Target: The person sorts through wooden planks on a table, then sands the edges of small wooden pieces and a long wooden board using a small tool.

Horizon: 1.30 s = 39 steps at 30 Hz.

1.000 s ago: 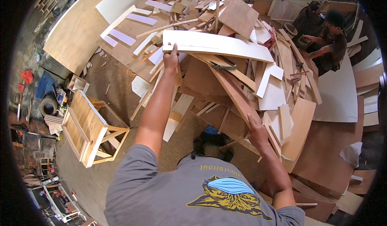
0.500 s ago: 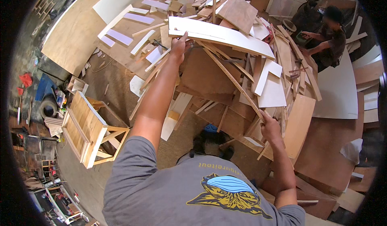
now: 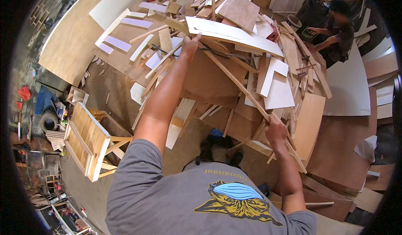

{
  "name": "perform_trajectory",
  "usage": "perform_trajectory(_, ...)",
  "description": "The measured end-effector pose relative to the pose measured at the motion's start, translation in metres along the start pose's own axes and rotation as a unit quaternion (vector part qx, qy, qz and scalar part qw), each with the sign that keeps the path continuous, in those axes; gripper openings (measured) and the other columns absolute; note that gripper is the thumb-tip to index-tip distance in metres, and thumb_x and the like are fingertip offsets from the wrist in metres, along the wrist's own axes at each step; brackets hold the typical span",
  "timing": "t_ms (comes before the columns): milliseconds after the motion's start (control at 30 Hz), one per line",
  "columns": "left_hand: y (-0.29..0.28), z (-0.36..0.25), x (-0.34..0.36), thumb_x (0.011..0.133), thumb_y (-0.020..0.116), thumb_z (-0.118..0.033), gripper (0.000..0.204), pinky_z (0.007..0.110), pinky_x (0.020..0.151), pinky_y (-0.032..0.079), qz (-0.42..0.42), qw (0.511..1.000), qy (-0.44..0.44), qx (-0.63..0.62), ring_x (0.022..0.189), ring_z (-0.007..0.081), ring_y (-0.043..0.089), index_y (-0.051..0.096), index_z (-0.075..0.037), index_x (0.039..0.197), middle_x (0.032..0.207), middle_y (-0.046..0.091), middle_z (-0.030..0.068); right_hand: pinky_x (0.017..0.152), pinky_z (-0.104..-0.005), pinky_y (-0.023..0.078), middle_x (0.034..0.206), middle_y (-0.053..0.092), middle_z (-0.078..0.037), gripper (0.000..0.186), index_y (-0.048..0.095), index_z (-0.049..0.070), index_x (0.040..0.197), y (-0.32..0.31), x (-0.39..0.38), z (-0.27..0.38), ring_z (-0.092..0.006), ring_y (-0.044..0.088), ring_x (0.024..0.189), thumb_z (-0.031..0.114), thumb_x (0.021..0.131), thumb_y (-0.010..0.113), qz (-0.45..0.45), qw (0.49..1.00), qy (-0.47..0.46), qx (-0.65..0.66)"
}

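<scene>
My left hand [image 3: 190, 46] grips the near edge of a long white board [image 3: 234, 36], close to its left end. The board lies tilted across the far side of the wood pile, and my fingers curl onto its edge. My right hand [image 3: 276, 131] is closed around a long thin wooden strip [image 3: 236, 80]. From under the white board this strip slants down to the right, and a length of strip shows beyond my fist. Beside the strip lie an L-shaped white piece [image 3: 272, 75] and a white panel [image 3: 279, 94].
Offcuts cover the worktable [image 3: 213, 82], including several pale lilac strips [image 3: 117, 43]. A wooden frame-like piece [image 3: 90, 140] stands on the floor at left. Large plywood sheets [image 3: 79, 38] lean at far left. Another person [image 3: 335, 33] is at the far right, by a curved white sheet [image 3: 347, 84].
The white board has shifted right against the pile, uncovering a wood piece at its left end. My right hand has moved slightly down, and the strip now extends past it. The view has shifted slightly.
</scene>
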State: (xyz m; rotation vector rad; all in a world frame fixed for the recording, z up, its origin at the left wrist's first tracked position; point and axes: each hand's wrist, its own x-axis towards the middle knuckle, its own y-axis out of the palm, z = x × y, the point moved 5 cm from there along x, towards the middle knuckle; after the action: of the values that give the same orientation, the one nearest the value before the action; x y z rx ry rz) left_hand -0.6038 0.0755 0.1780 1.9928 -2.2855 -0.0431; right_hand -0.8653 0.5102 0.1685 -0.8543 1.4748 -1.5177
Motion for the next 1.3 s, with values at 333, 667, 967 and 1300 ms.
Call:
perform_trajectory(333,-0.005,-0.009,0.000,0.088,0.073,-0.047,0.070,0.044,0.108,0.042,-0.088,0.934,0.188,0.292,0.127,0.0377,0.055,0.057,0.003,0.134,0.136,0.058,0.0244,0.065,-0.0496,0.056,0.077,0.070,-0.014,0.017,0.066,0.013,0.096,-0.047,-0.029,0.001,-0.0367,0.071,0.073,0.019,0.081,0.072,-0.066,0.997,-0.012,-0.037)
perform_trajectory(667,-0.026,0.018,-0.089,0.089,0.067,-0.060,0.059,0.051,0.109,0.041,-0.034,0.824,0.298,0.480,0.133,0.0415,0.047,0.063,-0.027,0.138,0.143,0.047,0.0210,0.062,-0.0524,0.051,0.078,0.068,-0.014,0.024,0.064,0.012,0.091,-0.090,-0.056,-0.021,-0.0397,0.068,0.074,0.034,0.088,0.073,-0.037,0.999,-0.008,0.010)
perform_trajectory(967,-0.029,-0.008,-0.100,0.080,0.083,-0.031,0.025,0.042,0.091,0.045,-0.031,0.830,0.378,0.408,0.098,0.0262,0.056,0.082,-0.026,0.105,0.109,0.059,0.0061,0.065,-0.0533,0.050,0.078,0.067,-0.018,0.029,0.063,0.008,0.086,-0.100,-0.072,-0.048,-0.0431,0.066,0.077,0.034,0.085,0.076,0.004,1.000,-0.002,0.020)
perform_trajectory(1300,-0.036,0.008,-0.084,0.087,0.075,-0.016,0.015,0.040,0.089,0.046,0.018,0.913,0.305,0.269,0.097,0.0293,0.061,0.081,-0.014,0.101,0.089,0.065,0.0104,0.067,-0.0523,0.050,0.081,0.068,-0.018,0.023,0.065,0.009,0.096,-0.114,-0.079,-0.062,-0.0426,0.067,0.080,0.025,0.082,0.076,0.055,0.998,0.009,0.037)
